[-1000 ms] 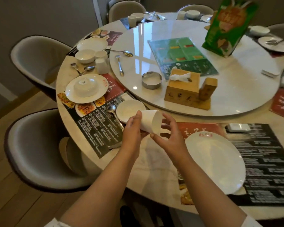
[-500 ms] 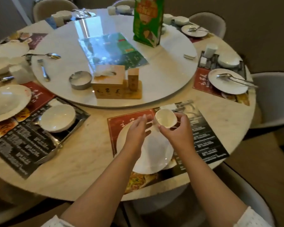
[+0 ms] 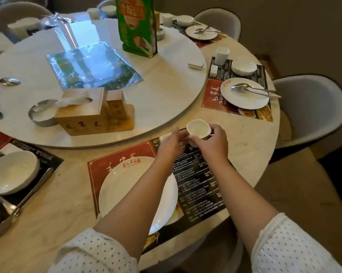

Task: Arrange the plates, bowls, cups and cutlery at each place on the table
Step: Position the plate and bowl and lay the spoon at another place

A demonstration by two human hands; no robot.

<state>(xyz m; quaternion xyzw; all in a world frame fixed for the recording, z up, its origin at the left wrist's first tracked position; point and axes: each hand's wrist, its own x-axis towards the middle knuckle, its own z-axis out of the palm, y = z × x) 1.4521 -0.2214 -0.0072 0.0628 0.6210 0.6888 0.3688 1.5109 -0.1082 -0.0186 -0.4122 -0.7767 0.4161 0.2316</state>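
both hands work at mid-frame: the right hand (image 3: 210,143) grips one white cup (image 3: 198,132) upright above the placemat (image 3: 125,160), the left hand (image 3: 171,143) touches it with loose fingers. three plates and two forks show on the counter (image 3: 251,138).

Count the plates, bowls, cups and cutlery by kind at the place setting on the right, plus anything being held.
plate: 1
bowl: 1
Cups: 2, standing cup and held cup
fork: 1
spoon: 1
Total: 6
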